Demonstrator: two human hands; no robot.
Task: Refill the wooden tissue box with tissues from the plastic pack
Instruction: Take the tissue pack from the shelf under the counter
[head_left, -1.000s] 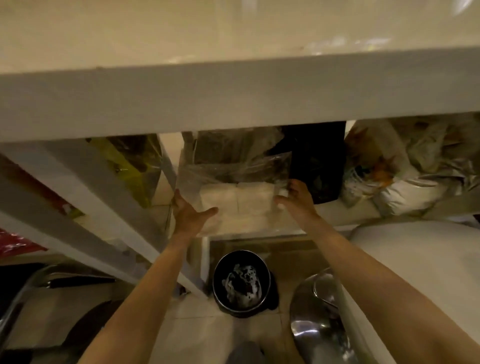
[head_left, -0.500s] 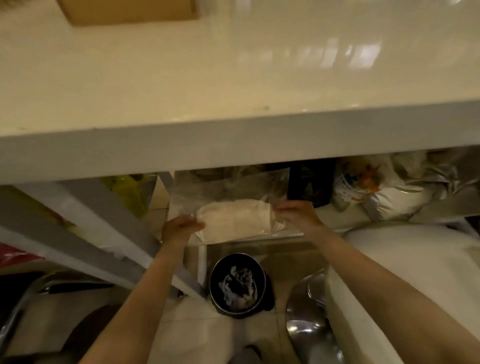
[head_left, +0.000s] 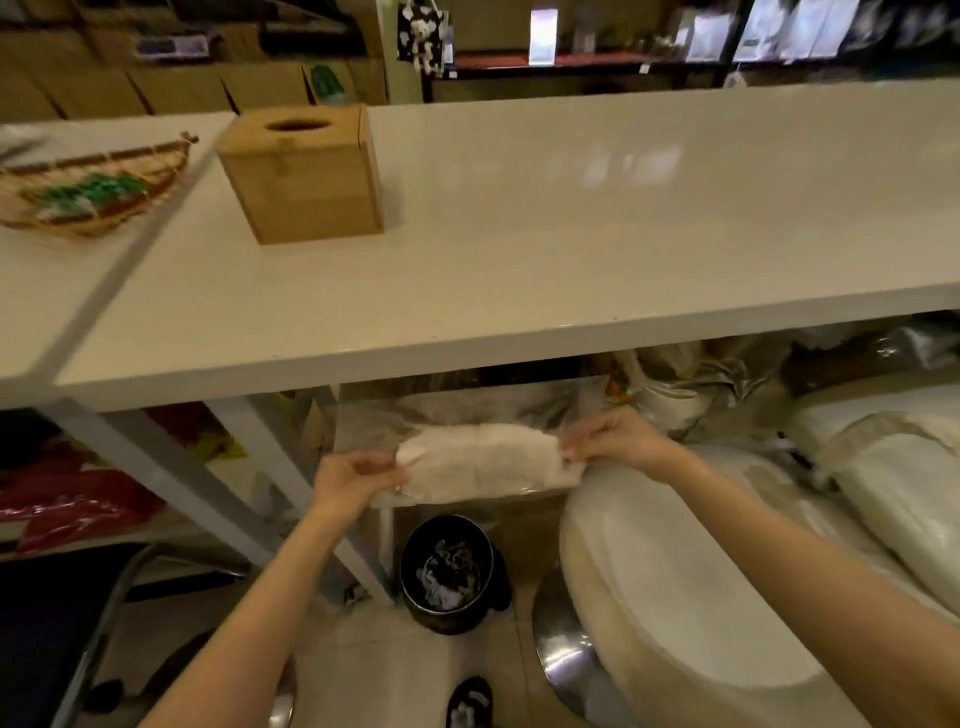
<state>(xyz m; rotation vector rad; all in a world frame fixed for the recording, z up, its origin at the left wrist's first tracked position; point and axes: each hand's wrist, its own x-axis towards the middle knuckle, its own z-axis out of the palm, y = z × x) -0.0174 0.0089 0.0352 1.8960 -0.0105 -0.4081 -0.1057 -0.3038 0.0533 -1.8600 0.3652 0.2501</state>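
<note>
Below the front edge of the white desk (head_left: 545, 249), both hands hold the plastic pack (head_left: 483, 460) of white tissues in the air, level and crosswise. The left hand (head_left: 353, 480) is clenched on the pack's left end, the right hand (head_left: 613, 439) pinches its right end, and loose clear plastic stands up behind the tissues. On the desk top, near its back left corner, sits the wooden tissue box (head_left: 304, 174), upright, lid closed, its oval slot dark. A woven basket (head_left: 88, 189) lies on the neighbouring surface to the left. A black bin (head_left: 449, 571) stands on the floor under the pack.
</note>
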